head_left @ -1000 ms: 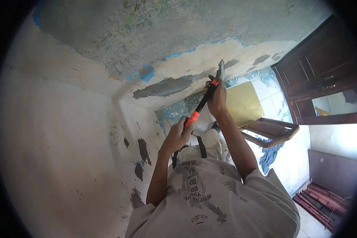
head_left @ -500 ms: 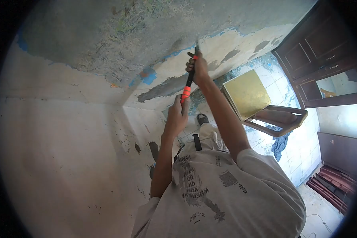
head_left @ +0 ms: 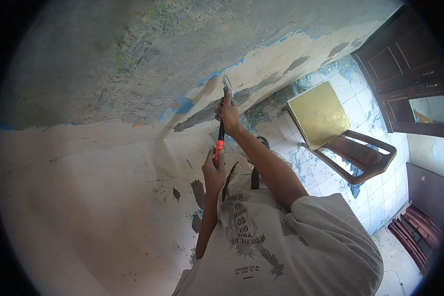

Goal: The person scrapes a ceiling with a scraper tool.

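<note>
- In both hands: a long-handled scraper (head_left: 221, 131), angled up toward the wall (head_left: 281, 52), with its blade (head_left: 226, 85) close to the ragged blue paint edge; touching or just short of the surface, impossible to tell from this view.
- Right hand (head_left: 230, 114) wrapped around the black shaft just below the blade; left hand (head_left: 214, 175) closed lower down, at the red-orange grip (head_left: 219, 145). Hands apart from each other, both clamped on the same tool.
- Likely stiff and fairly light, probably easy to steer with the upper hand; best gripped at the red-orange section and high on the shaft, fingers clear of the blade's edge. Perhaps slippery on the smooth shaft if dusty.
- Around the blade: rough grey plaster (head_left: 177, 54) above, pale paint with dark grey patches below, apparently brittle at the edges.
- To the right: a wooden chair with a yellow seat (head_left: 319, 116), standing on the tiled floor (head_left: 369, 123), with dark cloth (head_left: 355, 190) beside it.
- Farther out: a dark wooden cupboard (head_left: 392, 61) and reddish lengths of material (head_left: 417, 232).
</note>
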A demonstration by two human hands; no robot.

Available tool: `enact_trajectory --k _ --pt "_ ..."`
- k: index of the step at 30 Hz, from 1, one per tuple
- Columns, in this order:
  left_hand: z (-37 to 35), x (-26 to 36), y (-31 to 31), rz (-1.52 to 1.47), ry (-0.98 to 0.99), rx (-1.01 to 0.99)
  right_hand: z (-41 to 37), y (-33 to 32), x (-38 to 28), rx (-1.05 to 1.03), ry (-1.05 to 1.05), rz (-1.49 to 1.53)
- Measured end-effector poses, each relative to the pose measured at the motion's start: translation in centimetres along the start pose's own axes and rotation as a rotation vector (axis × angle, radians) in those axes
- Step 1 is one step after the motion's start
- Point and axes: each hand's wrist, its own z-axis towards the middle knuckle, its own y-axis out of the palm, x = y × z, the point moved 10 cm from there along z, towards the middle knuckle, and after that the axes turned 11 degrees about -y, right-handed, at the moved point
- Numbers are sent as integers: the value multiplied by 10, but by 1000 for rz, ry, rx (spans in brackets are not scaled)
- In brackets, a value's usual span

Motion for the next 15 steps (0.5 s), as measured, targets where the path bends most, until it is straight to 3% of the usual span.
enact_trajectory --k 3,15 --pt "7 21 -3 -12 75 41 12 8 -9 -49 -26 17" --pt "18 25 -12 46 16 92 20 25 3 -98 57 136"
